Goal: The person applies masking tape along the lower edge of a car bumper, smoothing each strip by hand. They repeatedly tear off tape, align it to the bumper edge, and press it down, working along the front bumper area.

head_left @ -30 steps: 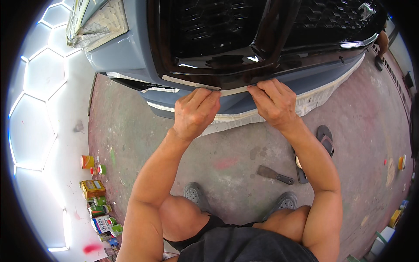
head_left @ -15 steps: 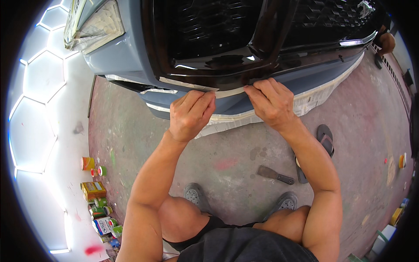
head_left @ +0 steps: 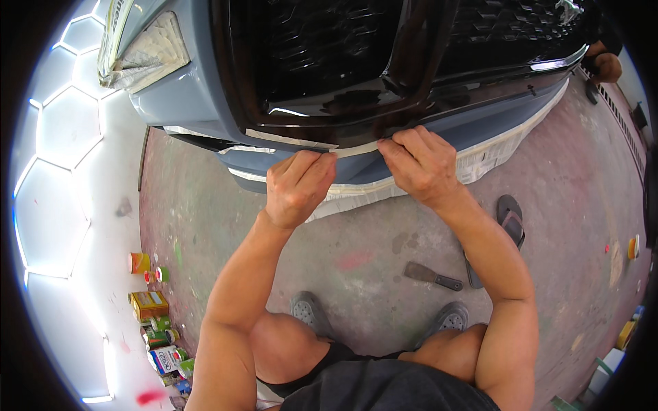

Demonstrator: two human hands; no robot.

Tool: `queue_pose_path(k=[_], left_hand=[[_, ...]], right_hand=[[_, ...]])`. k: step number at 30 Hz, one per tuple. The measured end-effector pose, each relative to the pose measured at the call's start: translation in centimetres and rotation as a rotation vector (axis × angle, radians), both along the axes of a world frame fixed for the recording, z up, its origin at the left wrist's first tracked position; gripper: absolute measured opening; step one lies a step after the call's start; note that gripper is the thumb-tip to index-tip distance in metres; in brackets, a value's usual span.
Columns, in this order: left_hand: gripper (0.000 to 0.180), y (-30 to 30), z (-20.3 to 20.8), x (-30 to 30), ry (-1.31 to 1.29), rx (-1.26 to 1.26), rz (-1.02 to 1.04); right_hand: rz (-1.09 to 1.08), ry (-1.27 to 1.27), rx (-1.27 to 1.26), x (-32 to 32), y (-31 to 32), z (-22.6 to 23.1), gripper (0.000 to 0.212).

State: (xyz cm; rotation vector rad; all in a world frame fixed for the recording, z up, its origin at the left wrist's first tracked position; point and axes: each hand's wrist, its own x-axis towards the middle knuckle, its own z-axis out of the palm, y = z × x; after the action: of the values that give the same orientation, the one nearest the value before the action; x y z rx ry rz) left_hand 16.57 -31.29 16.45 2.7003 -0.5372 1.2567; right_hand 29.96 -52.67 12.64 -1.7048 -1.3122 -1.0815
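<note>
A short strip of pale masking tape [head_left: 358, 149] spans the gap between my two hands, along the lower border of the car's glossy black front grille [head_left: 329, 41]. My left hand [head_left: 298, 186] pinches one end, just below another tape piece [head_left: 288, 139] on that border. At the other end, my right hand [head_left: 421, 164] is closed on the tape with its knuckles up, close against the blue-grey bumper [head_left: 480, 127]. Whether the middle of the strip touches the car, I cannot tell. Printed masking paper [head_left: 486, 159] covers the bumper's bottom edge.
On the floor between me and the car lie a putty knife [head_left: 433, 276] and dark flip-flops [head_left: 510, 218]. Several paint cans [head_left: 149, 305] line the left wall. Tape and paper cover a headlight [head_left: 156, 55]. Another person [head_left: 606, 65] is partly visible at the far right.
The view has shifted slightly, so the car sits a little lower and further left. My left hand has dropped slightly; both hands keep hold of the strip.
</note>
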Motion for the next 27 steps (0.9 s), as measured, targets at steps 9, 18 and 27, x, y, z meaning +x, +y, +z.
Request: queue_pose_path(k=[9,18,27], left_hand=[[0.026,0.05,0.18,-0.10,0.016,-0.020,0.031],[0.024,0.01,0.14,0.18,-0.001,0.001,0.031],[0.024,0.16,0.23,0.05,0.021,-0.027,0.036]], right_hand=[[0.007,0.012,0.005,0.05,0.20,-0.21,0.025],[0.003,0.007,0.007,0.29,0.05,-0.41,0.025],[0.001,0.003,0.007,0.12,0.34,-0.22,0.024]])
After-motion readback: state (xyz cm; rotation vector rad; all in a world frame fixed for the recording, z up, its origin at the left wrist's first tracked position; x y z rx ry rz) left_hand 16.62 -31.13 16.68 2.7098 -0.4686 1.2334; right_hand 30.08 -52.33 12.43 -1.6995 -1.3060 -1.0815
